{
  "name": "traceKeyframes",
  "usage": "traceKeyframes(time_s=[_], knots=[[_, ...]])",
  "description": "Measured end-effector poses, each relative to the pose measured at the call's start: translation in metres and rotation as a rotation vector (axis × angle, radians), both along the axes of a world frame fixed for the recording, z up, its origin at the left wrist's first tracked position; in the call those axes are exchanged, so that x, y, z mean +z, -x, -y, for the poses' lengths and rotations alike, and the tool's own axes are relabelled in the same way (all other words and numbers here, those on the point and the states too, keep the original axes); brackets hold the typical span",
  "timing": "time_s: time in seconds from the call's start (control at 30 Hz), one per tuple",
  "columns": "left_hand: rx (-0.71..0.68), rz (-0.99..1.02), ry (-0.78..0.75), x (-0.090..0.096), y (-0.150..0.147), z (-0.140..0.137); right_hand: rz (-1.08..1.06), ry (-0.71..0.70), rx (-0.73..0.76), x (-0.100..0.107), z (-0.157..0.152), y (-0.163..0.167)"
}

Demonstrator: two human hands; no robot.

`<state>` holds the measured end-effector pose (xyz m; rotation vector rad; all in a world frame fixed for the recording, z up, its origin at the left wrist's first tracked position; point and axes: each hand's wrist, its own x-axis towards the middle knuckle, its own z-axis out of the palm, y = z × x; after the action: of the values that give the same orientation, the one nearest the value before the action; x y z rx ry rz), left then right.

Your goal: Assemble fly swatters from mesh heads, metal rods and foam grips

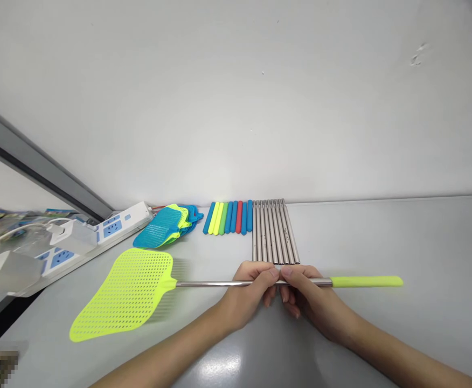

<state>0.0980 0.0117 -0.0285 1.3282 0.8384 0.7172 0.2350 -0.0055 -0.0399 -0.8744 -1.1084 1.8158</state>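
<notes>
A fly swatter (126, 293) with a yellow-green perforated head, a metal rod and a yellow-green grip lies crosswise in front of me, its head to the left. My left hand (250, 291) is closed around the middle of the rod. Close beside it, my right hand (311, 293) also grips the rod, nearer the yellow-green grip (367, 281). The two thumbs almost meet on top of the metal. Just beyond my hands several metal rods (274, 231) lie side by side on the grey table.
Several coloured handle grips (228, 217), blue, yellow, green and red, lie in a row left of the rods. Farther left is a pile of swatter heads (159, 226). A white power strip (117, 229) with plugs runs along the left edge. A pale wall (260, 108) rises behind.
</notes>
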Motion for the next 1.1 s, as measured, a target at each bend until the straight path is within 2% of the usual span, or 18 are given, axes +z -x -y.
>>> traceKeyframes(time_s=[0.17, 0.4, 0.6, 0.8, 1.1], knots=[[-0.044, 0.049, 0.053, 0.003, 0.0, 0.0, -0.013, 0.023, 0.009, -0.003, -0.002, -0.001], [-0.076, -0.084, 0.054, 0.002, 0.008, -0.008, -0.039, 0.124, 0.02, 0.003, -0.006, -0.005], [-0.1, -0.049, 0.091, 0.007, 0.007, -0.012, -0.042, 0.152, 0.039, 0.005, -0.008, -0.011], [-0.104, -0.092, 0.05, 0.016, 0.011, -0.015, -0.022, 0.143, 0.044, 0.007, -0.011, -0.012], [-0.106, -0.167, -0.017, 0.018, 0.019, -0.022, -0.022, 0.168, 0.043, 0.006, -0.011, -0.014]])
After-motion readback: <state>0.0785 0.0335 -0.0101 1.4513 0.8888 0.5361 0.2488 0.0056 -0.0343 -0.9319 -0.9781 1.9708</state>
